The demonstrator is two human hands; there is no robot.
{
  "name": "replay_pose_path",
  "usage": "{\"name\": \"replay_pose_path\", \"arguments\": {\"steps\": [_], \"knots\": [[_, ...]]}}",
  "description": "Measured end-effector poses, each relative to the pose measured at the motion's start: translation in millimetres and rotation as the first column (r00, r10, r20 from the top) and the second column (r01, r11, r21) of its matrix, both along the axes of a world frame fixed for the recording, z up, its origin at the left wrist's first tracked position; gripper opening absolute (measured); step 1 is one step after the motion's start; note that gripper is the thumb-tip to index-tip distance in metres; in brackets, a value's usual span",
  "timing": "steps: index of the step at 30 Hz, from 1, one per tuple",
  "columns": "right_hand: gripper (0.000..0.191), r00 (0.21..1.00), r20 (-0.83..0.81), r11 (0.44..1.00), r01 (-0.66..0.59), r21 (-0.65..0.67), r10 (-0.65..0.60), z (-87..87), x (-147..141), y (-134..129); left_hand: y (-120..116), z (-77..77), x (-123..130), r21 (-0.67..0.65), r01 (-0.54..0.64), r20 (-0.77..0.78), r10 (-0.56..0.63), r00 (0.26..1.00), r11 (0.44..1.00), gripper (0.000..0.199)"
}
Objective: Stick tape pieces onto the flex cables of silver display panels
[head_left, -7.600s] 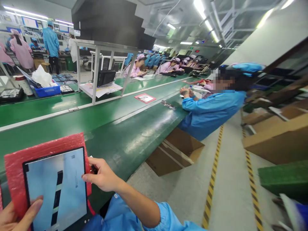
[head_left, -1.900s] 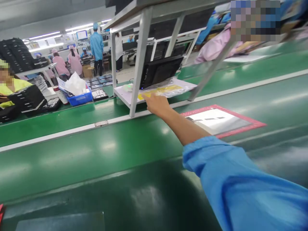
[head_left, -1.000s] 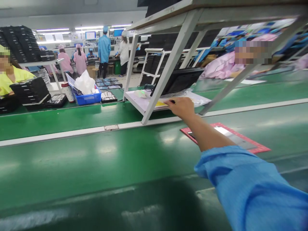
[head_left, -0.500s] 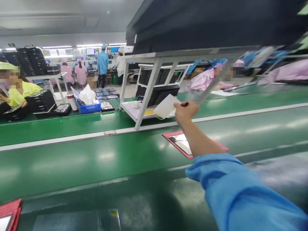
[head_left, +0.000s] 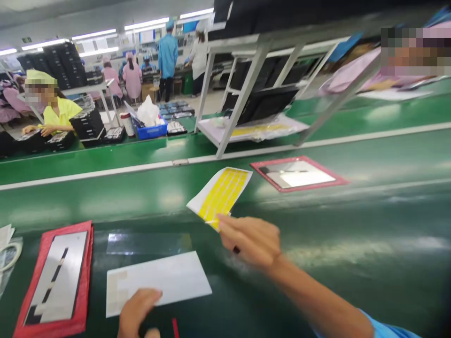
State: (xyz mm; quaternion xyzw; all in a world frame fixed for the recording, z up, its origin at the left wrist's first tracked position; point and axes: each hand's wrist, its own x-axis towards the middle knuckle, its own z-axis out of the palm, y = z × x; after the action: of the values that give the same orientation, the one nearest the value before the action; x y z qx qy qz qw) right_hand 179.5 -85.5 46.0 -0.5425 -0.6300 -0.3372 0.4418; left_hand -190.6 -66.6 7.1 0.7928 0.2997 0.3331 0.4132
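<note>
I have the right hand's point(head_left: 250, 239) grip pinched on the near end of the yellow sticker sheet point(head_left: 225, 195), above the green table point(head_left: 352, 234), light, bendy, probably creasable, so edges only, while the left hand's point(head_left: 132, 312) grip I can't tell.

Bright blue sleeve point(head_left: 384, 328) on the right arm point(head_left: 319, 295)

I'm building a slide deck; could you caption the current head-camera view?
Right hand holding a yellow-striped sheet over a green bench, left hand at the edge of a white sheet.
</note>
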Motion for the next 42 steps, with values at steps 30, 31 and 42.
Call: {"name": "replay_pose_path", "arguments": {"steps": [30, 31, 42], "knots": [[0.034, 0.898, -0.263, 0.696, 0.064, -0.715, -0.352, -77.1, -141.5, -73.9, 96.1, 75.7, 9.5, -0.201, -0.415, -0.100, 0.403, 0.910, 0.887, 0.023], [0.037, 0.858, -0.385, 0.770, 0.018, -0.638, -0.339, -68.6, -140.5, -71.2, 90.6, 87.0, 12.6, -0.151, -0.383, -0.100, 0.371, 0.923, 0.911, 0.022], [0.071, 0.354, -0.894, 0.735, -0.677, -0.042, 0.276, 9.0, -103.6, -112.5, 21.0, 168.1, 131.8, -0.363, 0.797, -0.228, -0.876, 0.426, 0.482, 0.029]]}}
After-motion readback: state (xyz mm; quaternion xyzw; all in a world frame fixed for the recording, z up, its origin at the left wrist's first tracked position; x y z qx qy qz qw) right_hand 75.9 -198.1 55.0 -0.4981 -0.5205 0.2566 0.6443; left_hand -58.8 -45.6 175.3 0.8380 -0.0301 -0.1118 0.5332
